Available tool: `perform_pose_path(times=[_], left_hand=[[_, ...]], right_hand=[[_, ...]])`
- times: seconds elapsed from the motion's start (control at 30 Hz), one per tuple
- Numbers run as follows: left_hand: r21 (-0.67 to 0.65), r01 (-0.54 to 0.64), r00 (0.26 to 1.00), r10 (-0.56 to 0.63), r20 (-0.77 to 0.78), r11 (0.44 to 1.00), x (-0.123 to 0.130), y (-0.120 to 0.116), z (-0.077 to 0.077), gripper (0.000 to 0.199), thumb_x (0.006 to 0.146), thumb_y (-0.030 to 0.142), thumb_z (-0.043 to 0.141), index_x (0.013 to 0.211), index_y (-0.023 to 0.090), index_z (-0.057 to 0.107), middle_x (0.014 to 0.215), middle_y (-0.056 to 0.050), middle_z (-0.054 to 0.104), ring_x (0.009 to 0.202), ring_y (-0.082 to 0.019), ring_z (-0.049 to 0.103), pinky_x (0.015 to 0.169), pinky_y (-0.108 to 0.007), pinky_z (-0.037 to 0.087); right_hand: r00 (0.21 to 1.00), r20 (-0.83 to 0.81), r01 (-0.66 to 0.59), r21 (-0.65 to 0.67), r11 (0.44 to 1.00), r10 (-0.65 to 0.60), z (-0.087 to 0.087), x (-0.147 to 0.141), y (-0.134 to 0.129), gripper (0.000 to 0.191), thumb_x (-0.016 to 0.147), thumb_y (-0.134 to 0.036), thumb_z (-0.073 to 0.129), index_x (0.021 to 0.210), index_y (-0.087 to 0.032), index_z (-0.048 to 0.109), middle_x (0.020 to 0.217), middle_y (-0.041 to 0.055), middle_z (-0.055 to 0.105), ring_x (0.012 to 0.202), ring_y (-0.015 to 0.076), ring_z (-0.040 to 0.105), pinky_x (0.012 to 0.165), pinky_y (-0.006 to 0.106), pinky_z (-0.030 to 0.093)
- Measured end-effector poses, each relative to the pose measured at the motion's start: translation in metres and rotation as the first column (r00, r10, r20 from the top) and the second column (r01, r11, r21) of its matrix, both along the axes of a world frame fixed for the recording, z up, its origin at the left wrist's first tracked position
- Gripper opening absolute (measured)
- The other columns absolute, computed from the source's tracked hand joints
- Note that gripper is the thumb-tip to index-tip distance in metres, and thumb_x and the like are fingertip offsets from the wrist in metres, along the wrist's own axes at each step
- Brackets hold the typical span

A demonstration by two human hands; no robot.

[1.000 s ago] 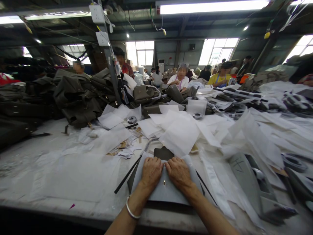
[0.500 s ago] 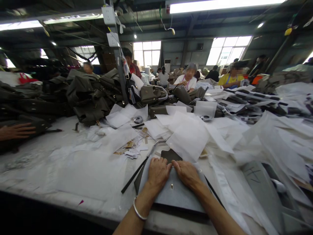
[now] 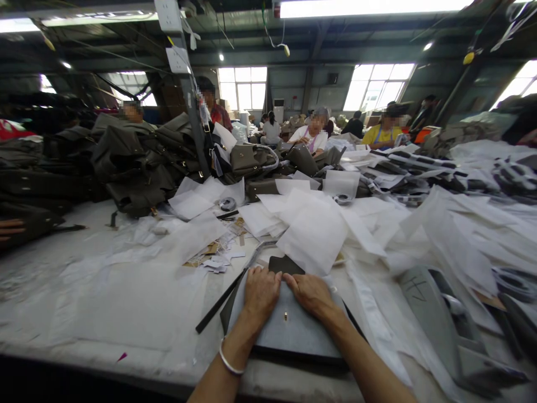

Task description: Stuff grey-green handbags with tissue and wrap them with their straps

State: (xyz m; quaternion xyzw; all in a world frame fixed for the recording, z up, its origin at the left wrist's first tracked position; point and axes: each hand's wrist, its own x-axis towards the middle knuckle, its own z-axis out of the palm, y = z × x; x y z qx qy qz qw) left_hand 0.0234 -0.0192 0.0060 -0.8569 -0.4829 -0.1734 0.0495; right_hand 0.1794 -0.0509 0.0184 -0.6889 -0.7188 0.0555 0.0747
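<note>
Before me at the table's front edge lies a handbag (image 3: pixel 293 336), its face light grey and its edges dark. A small gold-coloured clasp (image 3: pixel 286 316) sits on that face. My left hand (image 3: pixel 262 295) and my right hand (image 3: pixel 311 294) are side by side at the bag's upper edge, fingers curled over it and thumbs almost meeting. A dark olive flap (image 3: pixel 286 265) shows just beyond them. At the bag's left, a dark strap (image 3: pixel 218 305) slants out across the tabletop. The fingertips are partly hidden.
White paper sheets (image 3: pixel 314 229) cover the table beyond the bag. A grey tape dispenser (image 3: pixel 432 319) stands at right. Dark bags (image 3: pixel 138 162) are piled at left, where a co-worker's hand (image 3: pixel 10 228) shows. A metal post (image 3: pixel 195 117) rises behind; several people sit farther back.
The view has swung slightly right, so everything appears shifted left. The co-worker's hand at the left is now mostly out of the picture. My hands keep the same hold on the bag.
</note>
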Motion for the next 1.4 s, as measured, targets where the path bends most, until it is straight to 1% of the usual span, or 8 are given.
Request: perform_pose_path(times=[0.2,0.37,0.53,0.73,0.87,1.03,1.17,1.4], left_hand=[[-0.013,-0.047,0.999,0.046,-0.003,0.999,0.004,0.005,-0.006,0.032,0.096,0.022,0.047,0.076,0.013,0.070,0.073,-0.012,0.069,0.080,-0.026,0.064,0.078,-0.042,0.042],[-0.004,-0.112,0.993,0.112,0.037,0.994,0.006,0.007,-0.014,0.019,0.094,0.024,0.053,0.092,0.013,0.068,0.084,-0.011,0.069,0.084,-0.027,0.064,0.079,-0.042,0.046],[0.025,-0.171,0.983,0.169,0.075,0.985,0.006,0.005,-0.024,0.028,0.089,0.026,0.059,0.115,0.014,0.061,0.111,-0.014,0.065,0.100,-0.030,0.062,0.086,-0.044,0.048],[-0.016,-0.109,0.930,0.107,0.350,0.994,0.007,0.011,-0.038,0.056,0.081,0.016,0.059,0.135,0.012,0.045,0.132,-0.018,0.057,0.122,-0.033,0.054,0.101,-0.050,0.045],[-0.134,0.000,0.754,0.088,0.651,0.991,-0.003,0.016,-0.032,0.051,0.074,0.006,0.048,0.124,0.014,0.052,0.122,-0.013,0.063,0.119,-0.027,0.058,0.105,-0.047,0.045],[-0.160,0.087,0.675,0.060,0.735,0.983,-0.019,0.010,-0.009,0.039,0.078,0.002,0.033,0.099,0.020,0.060,0.107,-0.004,0.070,0.106,-0.017,0.064,0.100,-0.035,0.049],[-0.097,0.284,0.605,-0.100,0.790,0.954,-0.020,-0.003,0.002,0.032,0.080,0.004,0.035,0.083,0.021,0.062,0.098,-0.004,0.070,0.101,-0.017,0.064,0.094,-0.034,0.051],[0.037,0.528,0.640,-0.427,0.639,0.848,-0.022,-0.021,0.006,0.029,0.087,0.008,0.042,0.073,0.020,0.064,0.076,-0.003,0.063,0.076,-0.014,0.058,0.071,-0.024,0.047]], right_hand=[[0.996,-0.026,0.080,-0.041,0.996,-0.082,-0.003,-0.001,0.002,0.056,0.103,-0.048,0.032,0.083,-0.019,0.075,0.085,0.0133,0.076,0.081,0.0298,0.072,0.066,0.033,0.045],[0.977,-0.037,0.213,0.140,0.967,-0.210,-0.020,0.002,0.004,0.035,0.094,-0.046,0.054,0.103,-0.015,0.066,0.096,0.0147,0.072,0.091,0.0301,0.068,0.079,0.037,0.049],[0.944,-0.274,0.262,0.286,0.922,-0.183,-0.039,0.010,0.013,0.075,0.080,-0.040,0.070,0.142,-0.008,0.042,0.141,0.0223,0.050,0.129,0.0357,0.049,0.106,0.045,0.039],[0.647,-0.759,0.296,0.167,0.940,-0.068,-0.031,0.024,0.016,0.083,0.077,-0.050,0.067,0.146,-0.013,0.040,0.126,0.0151,0.061,0.109,0.0296,0.062,0.098,0.044,0.047],[0.510,-0.856,0.175,0.193,0.965,0.079,-0.013,0.028,0.004,0.049,0.093,-0.059,0.045,0.104,-0.019,0.071,0.101,0.0078,0.070,0.099,0.0243,0.063,0.093,0.037,0.046],[0.654,-0.732,0.019,0.271,0.962,0.193,-0.003,0.019,-0.009,0.051,0.094,-0.058,0.045,0.065,-0.020,0.063,0.070,0.0023,0.062,0.072,0.0184,0.058,0.075,0.031,0.045],[0.818,-0.507,-0.107,0.332,0.937,0.272,-0.006,0.011,-0.010,0.043,0.091,-0.051,0.057,0.061,-0.021,0.055,0.065,-0.0011,0.056,0.069,0.0155,0.053,0.075,0.029,0.042],[0.892,-0.301,-0.181,0.448,0.876,0.338,-0.014,0.008,-0.010,0.036,0.090,-0.045,0.064,0.064,-0.021,0.056,0.069,-0.0004,0.056,0.075,0.0165,0.052,0.082,0.031,0.039]])
